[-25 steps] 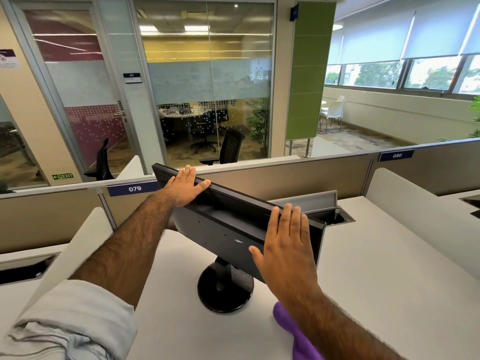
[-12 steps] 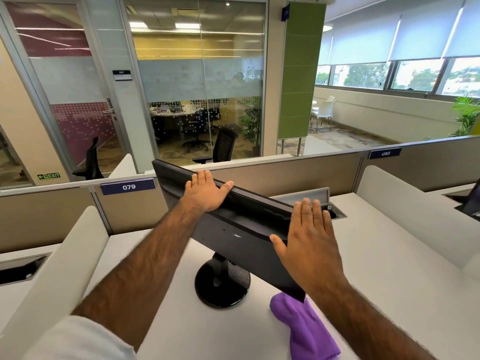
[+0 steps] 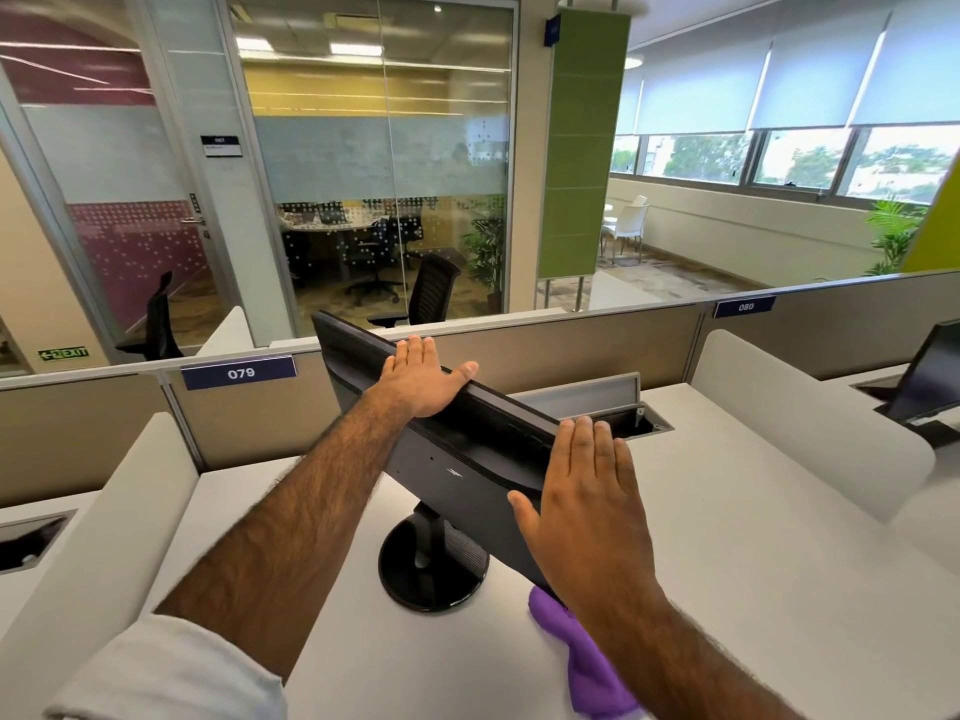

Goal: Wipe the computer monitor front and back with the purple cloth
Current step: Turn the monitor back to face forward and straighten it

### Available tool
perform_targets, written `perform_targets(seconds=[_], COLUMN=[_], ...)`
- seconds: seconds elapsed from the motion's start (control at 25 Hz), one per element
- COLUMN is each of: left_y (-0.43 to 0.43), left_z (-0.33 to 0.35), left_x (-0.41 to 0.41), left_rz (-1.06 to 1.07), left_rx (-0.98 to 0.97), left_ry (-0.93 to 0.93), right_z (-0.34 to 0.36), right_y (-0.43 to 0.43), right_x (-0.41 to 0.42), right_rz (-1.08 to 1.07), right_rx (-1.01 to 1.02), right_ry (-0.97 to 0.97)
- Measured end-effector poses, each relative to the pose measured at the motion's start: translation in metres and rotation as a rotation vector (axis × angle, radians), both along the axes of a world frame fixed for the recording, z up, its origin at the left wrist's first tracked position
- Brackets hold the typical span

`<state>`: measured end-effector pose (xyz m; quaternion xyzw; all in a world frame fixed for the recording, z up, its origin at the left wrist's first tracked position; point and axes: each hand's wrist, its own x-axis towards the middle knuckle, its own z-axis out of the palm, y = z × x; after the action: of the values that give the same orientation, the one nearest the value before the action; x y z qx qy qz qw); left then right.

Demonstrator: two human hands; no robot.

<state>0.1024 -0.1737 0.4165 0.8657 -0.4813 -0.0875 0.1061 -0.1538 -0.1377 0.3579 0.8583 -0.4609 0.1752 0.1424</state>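
Left grip [image 3: 421, 379] and right grip [image 3: 587, 506], flat and released, press the monitor [image 3: 467, 459] at top edge and back. It looks stiff but tippy, best held by its edges. The limp cloth [image 3: 587, 662] lies on the bench [image 3: 753, 563] by its stand.

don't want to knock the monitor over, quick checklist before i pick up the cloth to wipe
1. Monitor back toward the person: ok.
2. Left hand steadying its top edge: ok.
3. Right hand free: ok, flat on the back, holding nothing.
4. Cloth in hand: not ok, it lies on the desk under the right forearm.
5. Base flat on the desk: ok.
6. Cables behind: cannot tell.
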Motion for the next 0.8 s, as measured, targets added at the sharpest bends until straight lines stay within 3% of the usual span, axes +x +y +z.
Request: perform_targets(seconds=[0.2, 0.4, 0.56, 0.8], left_y=[0.004, 0.014, 0.021, 0.015], left_z=[-0.002, -0.005, -0.011, -0.007], left_x=[0.003, -0.017, -0.058, -0.115], left_rz=[-0.035, -0.012, 0.078, 0.278], left_rx=[-0.028, -0.061, -0.081, -0.086], left_ry=[-0.002, 0.021, 0.056, 0.119], right_z=[0.012, 0.07, 0.076, 0.081], right_y=[0.014, -0.07, -0.164, -0.219], right_x=[-0.006, -0.019, 0.027, 0.133], right_rz=[0.122, 0.442, 0.66, 0.985], right_rx=[0.076, 0.547, 0.475, 0.286], right_ry=[-0.103, -0.37, -0.06, 0.208])
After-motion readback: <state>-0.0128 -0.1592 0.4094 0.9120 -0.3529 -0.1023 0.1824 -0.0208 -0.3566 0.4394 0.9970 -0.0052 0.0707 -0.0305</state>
